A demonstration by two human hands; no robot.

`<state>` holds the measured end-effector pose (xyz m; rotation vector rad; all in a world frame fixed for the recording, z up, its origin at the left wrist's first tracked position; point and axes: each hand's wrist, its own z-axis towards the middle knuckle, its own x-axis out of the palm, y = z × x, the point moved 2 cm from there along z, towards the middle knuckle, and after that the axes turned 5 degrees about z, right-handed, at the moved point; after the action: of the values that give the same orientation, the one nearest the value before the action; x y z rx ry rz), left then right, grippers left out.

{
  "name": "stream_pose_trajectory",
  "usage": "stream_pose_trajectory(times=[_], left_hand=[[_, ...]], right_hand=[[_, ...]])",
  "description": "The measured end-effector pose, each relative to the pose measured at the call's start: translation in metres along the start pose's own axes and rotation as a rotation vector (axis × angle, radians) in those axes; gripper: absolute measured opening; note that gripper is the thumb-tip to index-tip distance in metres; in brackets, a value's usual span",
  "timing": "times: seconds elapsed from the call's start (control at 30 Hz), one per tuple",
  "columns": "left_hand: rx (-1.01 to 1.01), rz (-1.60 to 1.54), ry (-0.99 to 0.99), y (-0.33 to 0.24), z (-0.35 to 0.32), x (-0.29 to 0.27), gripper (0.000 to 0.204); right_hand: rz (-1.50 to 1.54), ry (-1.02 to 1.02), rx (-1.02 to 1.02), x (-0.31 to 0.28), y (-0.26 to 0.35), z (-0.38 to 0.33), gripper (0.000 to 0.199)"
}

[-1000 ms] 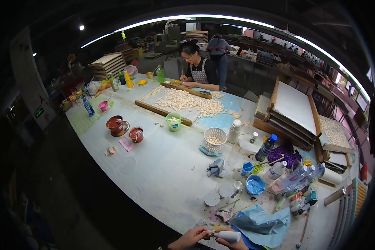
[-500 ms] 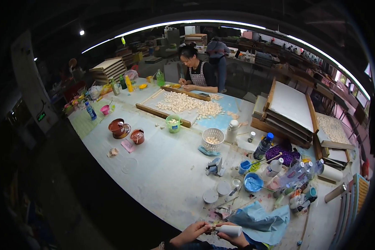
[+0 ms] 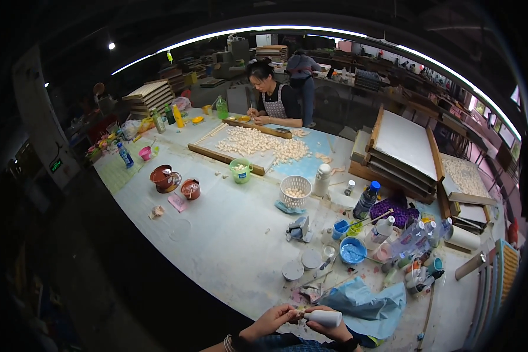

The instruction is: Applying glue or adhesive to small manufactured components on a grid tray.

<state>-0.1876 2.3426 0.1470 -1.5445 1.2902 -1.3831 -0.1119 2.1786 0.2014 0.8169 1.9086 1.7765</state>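
At the near edge of the table, my right hand (image 3: pixel 338 333) is closed round a small white bottle (image 3: pixel 325 318) lying almost level, its narrow end toward my left hand. My left hand (image 3: pixel 273 321) pinches a small pale piece (image 3: pixel 300 313), too small to name, close against the bottle's tip; whether they touch I cannot tell. Beside my right hand lies a crumpled light-blue cloth (image 3: pixel 366 305). Two round grey-white discs (image 3: pixel 293 270) and a blue bowl of blue paint (image 3: pixel 353 251) stand just beyond my hands.
Clear bottles (image 3: pixel 408 239) and paint pots crowd the right side. A white basket (image 3: pixel 295 192) and a green cup (image 3: pixel 240 171) hold pale pieces; more lie on a wood-edged board (image 3: pixel 217 154). Stacked trays (image 3: pixel 405 144) stand behind. A co-worker (image 3: pixel 276 102) sits across the table.
The whole view has shifted slightly. My hands remain together, with the white bottle and the small piece still held; the bottle points much the same way. The co-worker's hands have moved a little.
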Motion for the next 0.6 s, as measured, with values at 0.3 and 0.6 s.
stream_pose_trajectory(times=[0.3,0.6], left_hand=[[0.015,0.137,0.003,-0.004,0.005,0.007,0.023],[-0.048,0.195,-0.199,0.003,-0.004,0.012,0.024]], right_hand=[[-0.069,-0.002,-0.055,-0.007,0.002,-0.014,0.031],[-0.188,-0.051,-0.252,-0.009,-0.020,-0.016,0.020]])
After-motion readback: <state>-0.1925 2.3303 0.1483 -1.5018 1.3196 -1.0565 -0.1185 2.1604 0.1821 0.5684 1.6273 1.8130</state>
